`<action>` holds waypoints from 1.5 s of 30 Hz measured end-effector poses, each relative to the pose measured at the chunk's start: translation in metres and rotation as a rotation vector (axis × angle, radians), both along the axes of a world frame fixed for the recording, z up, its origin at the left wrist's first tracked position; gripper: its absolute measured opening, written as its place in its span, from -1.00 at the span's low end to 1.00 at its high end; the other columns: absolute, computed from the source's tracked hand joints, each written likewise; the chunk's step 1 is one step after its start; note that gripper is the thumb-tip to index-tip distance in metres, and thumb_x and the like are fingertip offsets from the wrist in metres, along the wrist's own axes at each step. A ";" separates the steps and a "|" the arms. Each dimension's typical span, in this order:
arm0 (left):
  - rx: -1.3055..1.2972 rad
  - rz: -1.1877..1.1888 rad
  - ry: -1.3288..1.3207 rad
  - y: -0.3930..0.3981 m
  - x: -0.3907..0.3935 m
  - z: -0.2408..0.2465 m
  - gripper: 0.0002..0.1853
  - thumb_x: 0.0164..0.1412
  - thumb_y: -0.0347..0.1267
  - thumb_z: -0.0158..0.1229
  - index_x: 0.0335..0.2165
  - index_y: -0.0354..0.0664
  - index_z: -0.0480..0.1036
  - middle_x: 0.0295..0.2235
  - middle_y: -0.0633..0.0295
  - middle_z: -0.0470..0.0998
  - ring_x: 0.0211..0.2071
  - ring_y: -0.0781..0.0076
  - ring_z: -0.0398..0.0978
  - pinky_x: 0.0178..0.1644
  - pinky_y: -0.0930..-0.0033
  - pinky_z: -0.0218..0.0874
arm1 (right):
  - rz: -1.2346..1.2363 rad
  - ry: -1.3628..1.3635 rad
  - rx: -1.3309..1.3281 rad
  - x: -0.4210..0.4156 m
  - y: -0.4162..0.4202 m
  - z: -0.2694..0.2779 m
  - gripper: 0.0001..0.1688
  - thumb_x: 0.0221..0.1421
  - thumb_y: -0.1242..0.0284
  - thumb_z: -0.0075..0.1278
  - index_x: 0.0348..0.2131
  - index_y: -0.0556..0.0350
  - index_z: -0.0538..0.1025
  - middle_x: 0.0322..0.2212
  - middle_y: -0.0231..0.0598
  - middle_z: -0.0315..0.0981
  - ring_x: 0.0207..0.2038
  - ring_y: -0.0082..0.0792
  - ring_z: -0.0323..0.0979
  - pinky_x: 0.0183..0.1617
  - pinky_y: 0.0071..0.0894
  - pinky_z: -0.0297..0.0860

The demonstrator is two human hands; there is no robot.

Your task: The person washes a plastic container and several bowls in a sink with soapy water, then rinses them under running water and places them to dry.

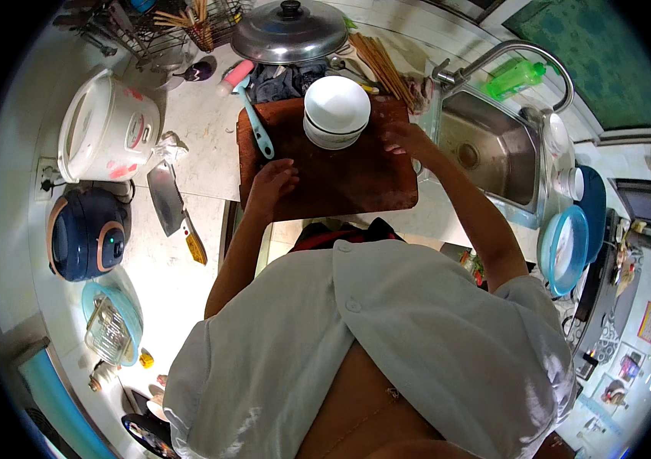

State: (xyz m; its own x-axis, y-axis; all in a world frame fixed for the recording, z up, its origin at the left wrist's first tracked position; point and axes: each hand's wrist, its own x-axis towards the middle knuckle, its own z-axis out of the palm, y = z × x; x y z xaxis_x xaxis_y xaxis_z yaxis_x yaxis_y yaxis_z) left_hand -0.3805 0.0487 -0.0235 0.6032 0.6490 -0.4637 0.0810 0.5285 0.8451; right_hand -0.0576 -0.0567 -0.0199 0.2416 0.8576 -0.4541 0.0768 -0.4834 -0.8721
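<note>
A dark red-brown cutting board (337, 178) lies at the counter's edge in front of me. Stacked white bowls (337, 109) stand near its far side. My left hand (275, 179) is over the board's left part, fingers loosely curled and apart, with nothing visible in it. Just beyond those fingers lies a light blue peeler (257, 129), its handle on the board and its head past the far left corner. On the other side, my right hand (404, 139) hovers at the board's right edge, right of the bowls, with spread fingers and nothing seen in them.
A cleaver (167, 198) lies on the left counter near a white rice cooker (113, 132) and a dark blue cooker (87, 234). Behind the board are a metal lid (290, 31), a dark cloth (285, 82) and chopsticks (381, 66). A sink (489, 146) with faucet is right.
</note>
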 end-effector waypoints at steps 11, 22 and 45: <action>-0.067 -0.405 0.042 -0.003 0.019 -0.009 -0.71 0.12 -0.41 -0.08 -0.15 -0.25 0.29 -0.28 0.21 0.41 -0.29 0.50 0.38 -0.18 0.48 0.22 | -0.247 -0.255 0.052 -0.008 -0.085 -0.050 -0.69 -0.02 0.48 -0.09 -0.24 0.29 0.40 -0.49 -0.25 0.42 -0.50 -0.51 0.38 -0.44 -0.48 0.34; -0.019 -0.552 0.047 -0.050 0.081 0.002 -0.73 0.13 -0.42 -0.08 -0.16 -0.23 0.30 -0.29 0.25 0.40 -0.29 0.52 0.38 -0.18 0.49 0.21 | -0.533 -0.134 -0.077 0.050 -0.209 -0.045 -0.71 -0.02 0.48 -0.08 -0.28 0.32 0.41 -0.52 -0.25 0.42 -0.53 -0.50 0.37 -0.47 -0.53 0.33; -0.036 -0.204 0.249 -0.226 0.223 0.010 -0.67 0.04 -0.38 -0.03 -0.20 -0.36 0.28 -0.34 0.15 0.37 -0.38 0.43 0.36 -0.30 0.49 0.22 | -0.346 -0.690 -0.212 0.261 -0.256 -0.134 -0.63 -0.11 0.53 -0.19 -0.21 0.08 0.42 -0.26 -0.14 0.39 -0.20 -0.13 0.33 -0.12 -0.29 0.28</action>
State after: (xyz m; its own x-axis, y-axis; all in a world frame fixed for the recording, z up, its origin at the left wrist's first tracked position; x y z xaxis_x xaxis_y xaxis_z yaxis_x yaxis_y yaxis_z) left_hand -0.1575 -0.1777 -0.0135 0.5844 0.5069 -0.6337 0.3902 0.5091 0.7671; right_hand 0.2037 -0.3130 -0.1537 0.7637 0.5950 -0.2505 0.3808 -0.7285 -0.5695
